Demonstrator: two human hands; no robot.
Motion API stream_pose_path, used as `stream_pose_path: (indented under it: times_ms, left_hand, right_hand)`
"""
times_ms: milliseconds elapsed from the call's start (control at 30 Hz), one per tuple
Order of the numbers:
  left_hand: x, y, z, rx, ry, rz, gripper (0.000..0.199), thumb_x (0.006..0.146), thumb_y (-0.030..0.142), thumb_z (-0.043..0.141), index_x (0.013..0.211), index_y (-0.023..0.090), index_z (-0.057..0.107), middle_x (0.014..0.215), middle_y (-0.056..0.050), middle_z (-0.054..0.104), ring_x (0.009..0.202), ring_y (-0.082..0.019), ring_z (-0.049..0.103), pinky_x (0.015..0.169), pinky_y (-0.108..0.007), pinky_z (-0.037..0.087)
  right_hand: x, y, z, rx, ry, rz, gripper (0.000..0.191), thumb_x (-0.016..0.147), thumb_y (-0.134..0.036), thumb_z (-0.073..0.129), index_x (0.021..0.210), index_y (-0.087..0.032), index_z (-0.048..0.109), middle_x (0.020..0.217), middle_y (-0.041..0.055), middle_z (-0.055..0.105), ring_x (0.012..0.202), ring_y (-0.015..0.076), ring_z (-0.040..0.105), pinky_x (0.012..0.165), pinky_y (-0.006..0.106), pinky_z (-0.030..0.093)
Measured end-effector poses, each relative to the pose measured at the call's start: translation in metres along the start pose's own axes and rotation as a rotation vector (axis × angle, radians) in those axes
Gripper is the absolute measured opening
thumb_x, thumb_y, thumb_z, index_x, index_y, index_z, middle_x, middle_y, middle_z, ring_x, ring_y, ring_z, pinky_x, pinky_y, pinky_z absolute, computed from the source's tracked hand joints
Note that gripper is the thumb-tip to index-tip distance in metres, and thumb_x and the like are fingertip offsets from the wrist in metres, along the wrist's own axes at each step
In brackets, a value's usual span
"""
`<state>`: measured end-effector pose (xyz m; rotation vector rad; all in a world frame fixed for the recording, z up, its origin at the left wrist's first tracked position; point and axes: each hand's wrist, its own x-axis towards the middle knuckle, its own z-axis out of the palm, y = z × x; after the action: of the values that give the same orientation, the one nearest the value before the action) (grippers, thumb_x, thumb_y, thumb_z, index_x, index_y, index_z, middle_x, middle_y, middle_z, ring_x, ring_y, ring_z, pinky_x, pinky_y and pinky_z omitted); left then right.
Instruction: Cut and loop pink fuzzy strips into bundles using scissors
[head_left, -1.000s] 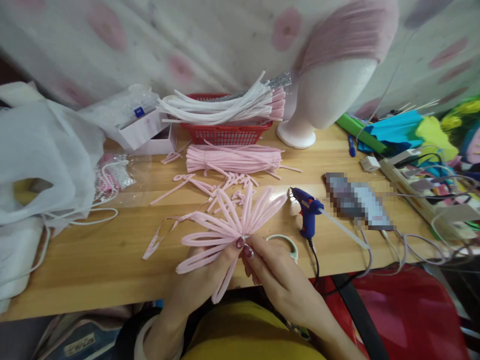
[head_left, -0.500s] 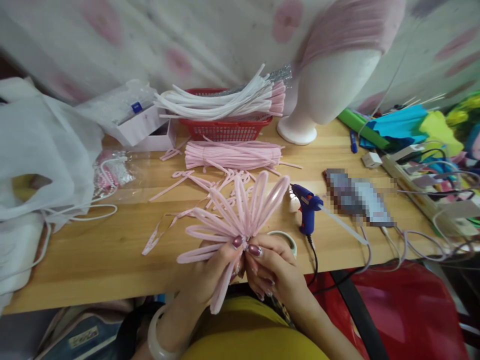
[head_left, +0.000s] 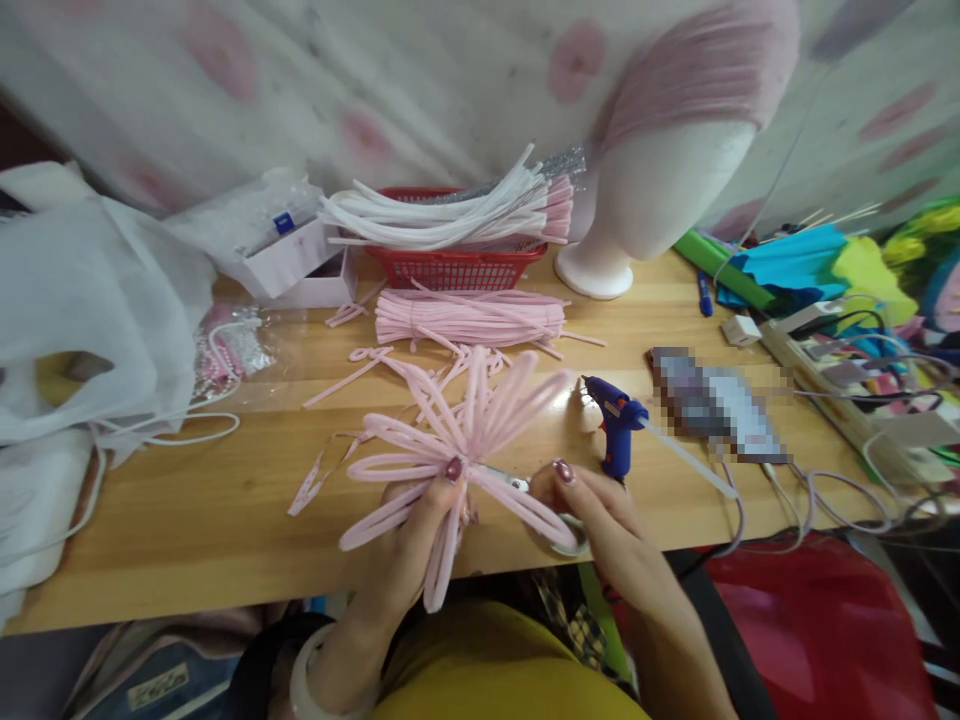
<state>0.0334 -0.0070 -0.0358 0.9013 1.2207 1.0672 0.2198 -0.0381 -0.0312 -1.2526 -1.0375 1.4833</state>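
Observation:
My left hand (head_left: 420, 520) pinches the centre of a pink pipe-cleaner flower (head_left: 390, 467), its thumb on top where the long looped petals meet. The petals fan out in all directions. Just right of the flower, my right hand (head_left: 607, 510) has its fingers curled at what look like scissors (head_left: 516, 484) with pale handles. Petals and fingers partly cover the scissors. Right of that hand's thumb, a blue hot glue gun (head_left: 616, 420) lies on the table with a glue stick in its back.
Pink pipe cleaners (head_left: 469, 318) lie bundled in front of a red basket (head_left: 457, 268) holding white ones. A white mannequin head (head_left: 660, 190) stands behind. A blurred-out object (head_left: 716, 400), cables and a power strip (head_left: 810, 370) are at right; a white bag (head_left: 97, 300) is at left.
My right hand has left the flower's centre and moved right to the scissors. The flower has turned and shifted slightly left in my left hand, with one petal now pointing down to the right.

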Motion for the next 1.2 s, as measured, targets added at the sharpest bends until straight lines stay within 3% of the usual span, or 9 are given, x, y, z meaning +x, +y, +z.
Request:
stream_pose_path:
  times_ms: [133,333,433,600,767,833,967,1100,1200]
  left_hand:
    - [0.01,0.001,-0.012,-0.11,0.014,-0.006,0.042,0.086,0.049,0.07,0.057,0.021,0.058,0.055,0.002,0.057,0.055,-0.015,0.052,0.056,-0.028,0.043]
    - [0.007,0.002,-0.012,-0.11,0.083,0.111,0.029,0.084,0.046,0.075,0.07,0.021,0.071,0.071,-0.002,0.068,0.073,-0.02,0.065,0.071,-0.031,0.054]
    - [0.004,0.007,-0.012,-0.027,0.147,0.206,0.023,0.078,0.044,0.082,0.072,0.023,0.075,0.075,-0.004,0.073,0.083,-0.025,0.07,0.085,-0.036,0.058]
    - [0.007,0.009,-0.018,0.03,0.199,0.286,0.019,0.077,0.041,0.084,0.072,0.024,0.076,0.079,-0.004,0.077,0.083,-0.027,0.072,0.082,-0.036,0.06]
    - [0.013,0.002,-0.019,0.165,0.121,0.425,0.011,0.084,0.035,0.078,0.079,0.025,0.079,0.084,-0.005,0.079,0.093,-0.029,0.074,0.09,-0.037,0.058]
    - [0.013,0.001,-0.018,0.242,0.134,0.501,0.009,0.087,0.033,0.075,0.082,0.026,0.079,0.086,-0.005,0.079,0.101,-0.03,0.072,0.097,-0.038,0.055]
    - [0.01,0.001,-0.019,0.326,0.118,0.527,0.009,0.088,0.033,0.073,0.085,0.028,0.08,0.089,-0.006,0.079,0.114,-0.031,0.068,0.106,-0.04,0.049]
    - [0.007,0.001,-0.019,0.285,0.083,0.458,0.014,0.089,0.038,0.072,0.088,0.027,0.082,0.089,-0.005,0.079,0.111,-0.032,0.069,0.105,-0.04,0.05]
    - [0.006,0.002,-0.017,0.291,0.074,0.454,0.022,0.095,0.038,0.065,0.087,0.028,0.083,0.091,-0.004,0.08,0.11,-0.03,0.07,0.109,-0.04,0.045]
  right_hand:
    - [-0.016,0.015,-0.037,-0.934,0.107,-0.121,0.019,0.096,-0.021,0.055,0.108,-0.021,0.069,0.103,0.0091,0.069,0.099,0.0288,0.065,0.089,0.042,0.051]
    - [-0.011,0.027,-0.036,-1.36,-0.06,-0.067,0.034,0.079,-0.006,0.057,0.111,-0.012,0.068,0.099,0.0162,0.07,0.09,0.0359,0.068,0.084,0.054,0.054]
    - [-0.017,0.006,-0.042,-1.221,-0.092,0.033,0.024,0.076,-0.008,0.059,0.098,-0.016,0.068,0.091,0.0114,0.073,0.081,0.0304,0.07,0.075,0.044,0.057]
    - [-0.05,-0.015,-0.065,-0.568,-0.166,0.235,0.012,0.084,-0.032,0.069,0.093,-0.025,0.068,0.088,0.007,0.074,0.08,0.0262,0.07,0.073,0.038,0.058]
    - [-0.051,-0.003,-0.043,-0.124,-0.219,0.244,0.075,0.053,-0.083,0.082,0.099,-0.027,0.063,0.079,0.0035,0.065,0.063,0.0201,0.058,0.056,0.03,0.048]
    - [-0.042,0.001,-0.028,-0.124,-0.26,0.226,0.073,0.054,-0.089,0.077,0.086,-0.026,0.058,0.076,0.0023,0.062,0.063,0.0178,0.051,0.057,0.028,0.044]
    - [-0.031,0.004,-0.009,-0.195,-0.313,0.164,0.076,0.054,-0.088,0.078,0.093,-0.026,0.059,0.08,0.0,0.06,0.067,0.0171,0.051,0.062,0.027,0.045]
    - [-0.031,0.002,-0.004,-0.323,-0.375,0.116,0.068,0.063,-0.069,0.085,0.109,-0.025,0.062,0.109,0.0102,0.07,0.099,0.0315,0.066,0.092,0.041,0.051]
    - [-0.032,-0.002,0.002,-0.403,-0.327,0.148,0.048,0.074,-0.056,0.078,0.104,-0.024,0.059,0.099,0.0082,0.068,0.09,0.0283,0.064,0.08,0.039,0.052]
